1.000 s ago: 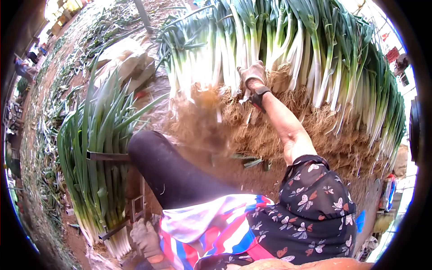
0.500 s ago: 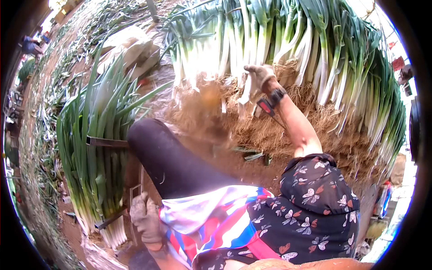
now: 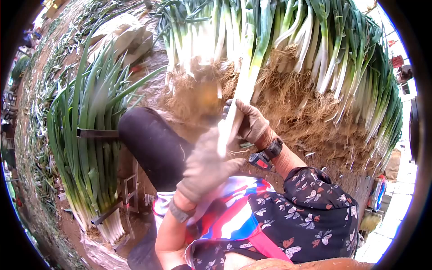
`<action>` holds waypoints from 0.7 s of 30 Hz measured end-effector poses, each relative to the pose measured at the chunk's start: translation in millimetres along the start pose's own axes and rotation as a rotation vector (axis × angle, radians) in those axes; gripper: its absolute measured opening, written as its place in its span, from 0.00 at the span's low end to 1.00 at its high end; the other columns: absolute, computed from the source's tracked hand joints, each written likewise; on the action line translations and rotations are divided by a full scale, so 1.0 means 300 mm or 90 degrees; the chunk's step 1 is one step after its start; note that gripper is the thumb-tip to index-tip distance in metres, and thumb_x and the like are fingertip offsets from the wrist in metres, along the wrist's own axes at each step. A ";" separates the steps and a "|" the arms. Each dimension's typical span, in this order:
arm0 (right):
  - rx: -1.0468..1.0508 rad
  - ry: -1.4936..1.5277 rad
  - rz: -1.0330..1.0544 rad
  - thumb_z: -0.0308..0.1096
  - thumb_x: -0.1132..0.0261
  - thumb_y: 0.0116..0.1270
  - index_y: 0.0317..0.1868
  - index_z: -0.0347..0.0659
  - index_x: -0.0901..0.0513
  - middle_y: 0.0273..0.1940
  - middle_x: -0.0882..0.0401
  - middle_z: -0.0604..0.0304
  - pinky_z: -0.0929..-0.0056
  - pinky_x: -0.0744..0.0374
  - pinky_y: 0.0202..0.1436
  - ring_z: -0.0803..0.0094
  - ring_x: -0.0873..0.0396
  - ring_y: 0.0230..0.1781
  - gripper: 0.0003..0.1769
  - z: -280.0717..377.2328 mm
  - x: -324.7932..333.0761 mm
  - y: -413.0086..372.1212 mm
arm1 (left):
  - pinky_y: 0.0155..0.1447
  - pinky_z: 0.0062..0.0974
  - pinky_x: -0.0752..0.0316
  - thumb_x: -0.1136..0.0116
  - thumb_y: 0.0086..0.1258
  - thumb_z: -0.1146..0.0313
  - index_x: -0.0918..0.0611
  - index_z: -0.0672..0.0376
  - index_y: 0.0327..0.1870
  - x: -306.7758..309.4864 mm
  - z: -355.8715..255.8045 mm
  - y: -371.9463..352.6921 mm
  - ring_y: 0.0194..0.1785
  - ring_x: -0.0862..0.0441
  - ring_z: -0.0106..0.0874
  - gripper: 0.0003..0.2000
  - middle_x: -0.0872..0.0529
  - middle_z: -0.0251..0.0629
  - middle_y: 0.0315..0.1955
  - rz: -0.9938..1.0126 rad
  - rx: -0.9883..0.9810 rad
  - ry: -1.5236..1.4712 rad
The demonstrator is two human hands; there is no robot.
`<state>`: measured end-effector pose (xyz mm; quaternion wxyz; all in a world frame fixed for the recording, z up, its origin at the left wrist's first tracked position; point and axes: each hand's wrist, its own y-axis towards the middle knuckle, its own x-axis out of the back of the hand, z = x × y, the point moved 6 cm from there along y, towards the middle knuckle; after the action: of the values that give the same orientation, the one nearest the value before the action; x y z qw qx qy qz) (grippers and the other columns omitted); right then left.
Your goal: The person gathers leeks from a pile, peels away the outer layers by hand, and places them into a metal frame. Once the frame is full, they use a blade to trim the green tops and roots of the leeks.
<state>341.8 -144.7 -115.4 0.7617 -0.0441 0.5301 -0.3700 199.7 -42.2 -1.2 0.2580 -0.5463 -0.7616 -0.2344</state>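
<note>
One leek [image 3: 246, 81] is held aslant above the ground [image 3: 328, 157], its leafy end reaching over the root-side edge of the heap of leeks [image 3: 333, 58], its white end brought near the striped cloth [image 3: 240, 225] on the lap. The white shank is clasped by the gloved right hand [image 3: 252, 122], thumb laid against it. The gloved left hand [image 3: 204, 166] is placed at the lower end but blurred; whether the shank is pinched by it cannot be told. A second bundle [image 3: 90, 148] is kept by the metal rack [image 3: 101, 133], white ends near its lower bar.

Handling, as judged: the leek is expected to be light but long, with the weight of the leaves felt as a lever. The shank is taken as firm, liable to snap if bent sharply; the leaves as limp and easily torn. Outer layers may slip if damp. Hold is best taken on the shank, below the leaf fan, without squeezing.
</note>
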 end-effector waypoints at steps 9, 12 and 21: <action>0.070 -0.419 -0.028 0.50 0.34 0.71 0.52 0.33 0.19 0.39 0.15 0.55 0.66 0.17 0.52 0.65 0.16 0.44 0.26 0.022 -0.241 -0.072 | 0.31 0.17 0.27 0.45 0.68 0.73 0.19 0.69 0.52 -0.024 0.137 -0.022 0.30 0.22 0.18 0.14 0.16 0.32 0.33 0.105 0.460 -0.820; 0.166 -0.784 -0.044 0.60 0.30 0.64 0.42 0.33 0.16 0.36 0.14 0.57 0.68 0.18 0.51 0.68 0.16 0.41 0.32 0.100 -0.264 -0.115 | 0.25 0.13 0.32 0.46 0.67 0.73 0.20 0.70 0.53 0.065 0.124 -0.056 0.25 0.24 0.16 0.16 0.15 0.34 0.34 0.025 0.480 -0.806; 1.004 -1.580 0.090 0.34 0.35 0.62 0.69 0.36 0.33 0.68 0.33 0.49 0.49 0.45 0.80 0.53 0.39 0.74 0.34 0.129 -0.359 0.026 | 0.31 0.17 0.38 0.47 0.62 0.74 0.18 0.73 0.53 0.413 0.138 -0.379 0.26 0.30 0.16 0.19 0.18 0.30 0.27 0.010 0.548 -0.495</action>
<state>360.8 -85.8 -18.6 0.5610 0.1165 -0.7819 -0.2455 52.4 38.9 39.2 0.1600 -0.4435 -0.8231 0.3165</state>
